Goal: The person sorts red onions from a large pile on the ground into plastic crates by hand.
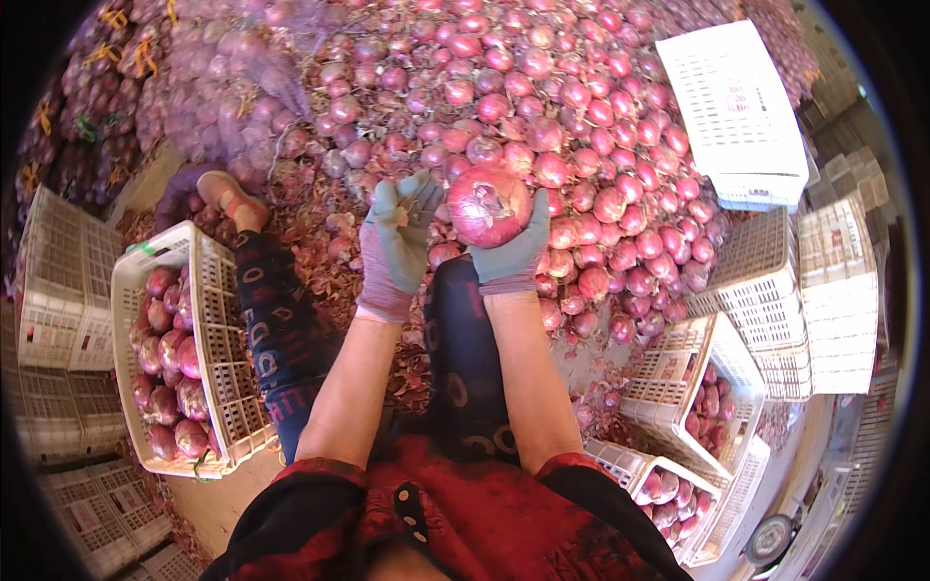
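Note:
A large red onion [488, 206] rests in my right hand [517, 250], which wears a grey-coated glove with its fingers partly hidden beneath and behind the bulb. Just left of the onion, my left hand [399, 240] is raised in a matching glove, palm up, fingers partly curled; small pale scraps, seemingly dry onion skin, lie on its palm. Beyond both hands spreads a big heap of red onions [581, 167] with loose papery skins [320, 269] among them. On the left, a white plastic crate [236, 348] holds more red onions.
Filled onion crates [657, 370] stand at lower right, near stacked crates [835, 290]. A white crate [734, 102] lies by the heap at upper right. More crates [65, 283] are stacked far left, below filled mesh sacks [102, 94]. My outstretched leg borders the left crate.

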Action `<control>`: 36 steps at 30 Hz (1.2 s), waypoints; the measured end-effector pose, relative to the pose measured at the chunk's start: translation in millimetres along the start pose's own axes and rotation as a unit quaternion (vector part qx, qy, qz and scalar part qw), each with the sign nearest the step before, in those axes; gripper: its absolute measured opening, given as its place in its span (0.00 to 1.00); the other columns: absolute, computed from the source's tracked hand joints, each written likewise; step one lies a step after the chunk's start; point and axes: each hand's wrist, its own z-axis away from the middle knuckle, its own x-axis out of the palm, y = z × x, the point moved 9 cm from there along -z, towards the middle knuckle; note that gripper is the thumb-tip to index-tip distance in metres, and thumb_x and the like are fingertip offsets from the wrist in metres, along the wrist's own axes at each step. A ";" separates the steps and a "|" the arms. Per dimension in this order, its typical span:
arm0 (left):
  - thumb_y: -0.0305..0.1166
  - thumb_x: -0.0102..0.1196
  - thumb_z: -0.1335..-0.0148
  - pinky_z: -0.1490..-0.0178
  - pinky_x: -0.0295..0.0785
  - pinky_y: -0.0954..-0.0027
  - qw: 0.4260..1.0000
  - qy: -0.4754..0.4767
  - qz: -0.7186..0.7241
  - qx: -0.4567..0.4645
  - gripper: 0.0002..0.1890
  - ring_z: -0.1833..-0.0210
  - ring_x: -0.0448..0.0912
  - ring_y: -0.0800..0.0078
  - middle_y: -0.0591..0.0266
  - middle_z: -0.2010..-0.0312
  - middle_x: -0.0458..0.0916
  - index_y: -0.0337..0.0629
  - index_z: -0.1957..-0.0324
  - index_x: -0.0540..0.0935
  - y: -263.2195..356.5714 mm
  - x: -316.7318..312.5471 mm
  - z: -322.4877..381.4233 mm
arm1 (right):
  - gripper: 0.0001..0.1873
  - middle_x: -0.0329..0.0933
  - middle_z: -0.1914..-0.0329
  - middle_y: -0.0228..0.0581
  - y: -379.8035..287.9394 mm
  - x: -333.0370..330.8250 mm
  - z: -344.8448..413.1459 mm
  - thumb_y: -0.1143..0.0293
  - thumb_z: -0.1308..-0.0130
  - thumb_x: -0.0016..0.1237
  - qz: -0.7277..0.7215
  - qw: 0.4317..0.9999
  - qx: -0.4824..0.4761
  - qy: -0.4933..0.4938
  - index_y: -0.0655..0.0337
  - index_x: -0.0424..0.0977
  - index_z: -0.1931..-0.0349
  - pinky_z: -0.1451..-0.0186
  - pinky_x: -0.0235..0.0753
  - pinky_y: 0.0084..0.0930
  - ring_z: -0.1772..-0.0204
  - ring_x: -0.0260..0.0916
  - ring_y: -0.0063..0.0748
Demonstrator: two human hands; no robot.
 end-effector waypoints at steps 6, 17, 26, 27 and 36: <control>0.74 0.37 0.39 0.27 0.53 0.53 0.958 0.152 -0.181 -0.161 0.51 0.26 0.55 0.55 0.50 0.25 0.51 0.43 0.26 0.55 18.5 -76.7 49.3 | 0.31 0.72 0.38 0.46 43.6 21.6 18.7 0.45 0.27 0.36 0.025 0.997 0.066 0.019 0.62 0.67 0.38 0.34 0.71 0.49 0.36 0.70 0.47; 0.70 0.35 0.34 0.30 0.64 0.55 0.972 0.053 0.158 -0.164 0.43 0.33 0.70 0.62 0.56 0.35 0.71 0.43 0.33 0.67 17.9 -49.0 64.3 | 0.22 0.75 0.56 0.35 112.9 15.9 49.7 0.54 0.24 0.41 0.284 0.952 0.106 -0.051 0.68 0.74 0.52 0.43 0.74 0.23 0.49 0.71 0.24; 0.60 0.36 0.28 0.29 0.61 0.54 0.983 0.128 0.127 -0.037 0.34 0.32 0.69 0.60 0.54 0.36 0.71 0.42 0.33 0.66 65.4 -77.9 73.8 | 0.28 0.75 0.42 0.39 132.5 32.1 62.7 0.49 0.23 0.36 0.407 0.906 0.056 -0.101 0.67 0.72 0.41 0.38 0.70 0.26 0.45 0.72 0.27; 0.59 0.35 0.27 0.27 0.58 0.53 0.985 0.142 0.095 -0.018 0.33 0.31 0.67 0.60 0.54 0.35 0.71 0.44 0.33 0.66 68.5 -80.2 75.7 | 0.30 0.73 0.40 0.40 136.1 28.5 65.1 0.48 0.22 0.34 0.355 0.925 0.095 -0.093 0.67 0.70 0.38 0.37 0.70 0.27 0.44 0.72 0.28; 0.53 0.41 0.27 0.22 0.45 0.61 0.992 0.078 -0.049 0.090 0.37 0.24 0.56 0.61 0.49 0.28 0.60 0.36 0.27 0.54 125.0 -85.0 86.4 | 0.36 0.75 0.44 0.47 160.9 -0.5 85.1 0.35 0.31 0.32 -0.010 0.957 0.283 -0.059 0.57 0.68 0.41 0.48 0.79 0.56 0.45 0.75 0.52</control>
